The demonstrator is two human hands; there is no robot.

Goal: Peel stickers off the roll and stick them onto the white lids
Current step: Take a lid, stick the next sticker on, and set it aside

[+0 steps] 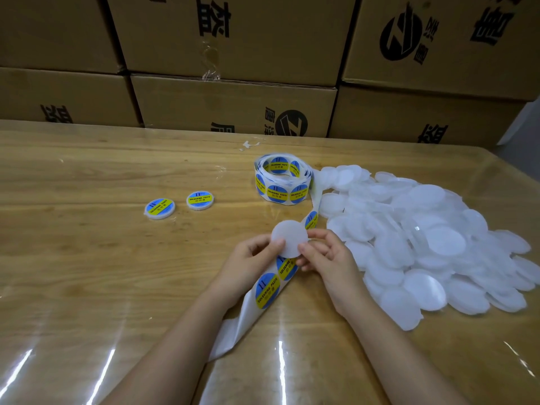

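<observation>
A plain, matte white round lid (289, 239) was held just above the glossy backing strip (264, 290). The left hand (255, 254) pinched its left edge, fingers curled; the right hand (324, 255) pinched its right edge likewise. The strip ran back to the coiled sticker roll (282, 178) of round blue-and-yellow stickers. 2 labelled lids (159, 208) lay further left on the film-covered wooden table (87, 258). A heap of translucent white lids (423, 238) lay to the right.
</observation>
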